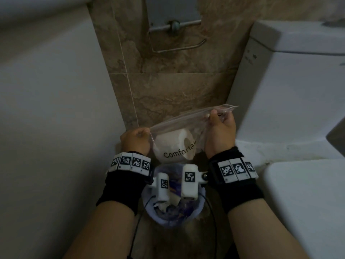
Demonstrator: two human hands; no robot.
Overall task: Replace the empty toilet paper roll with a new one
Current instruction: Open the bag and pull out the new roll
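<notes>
A clear plastic bag (186,118) printed with black lettering is stretched between both hands at the frame's middle. Inside it lies a white toilet paper roll (171,144), its cardboard core facing right. My left hand (135,141) pinches the bag's left top corner. My right hand (220,131) grips the bag's right top edge, held a little higher. On the brown tiled wall above hangs a metal roll holder (177,43) with a bare wire arm and a raised cover flap; no roll is on it.
A small waste bin (200,208) lined with a bag and holding crumpled paper stands on the floor under my wrists. A white toilet tank (291,75) and toilet seat lid (306,199) fill the right. A white wall or tub side (52,109) bounds the left.
</notes>
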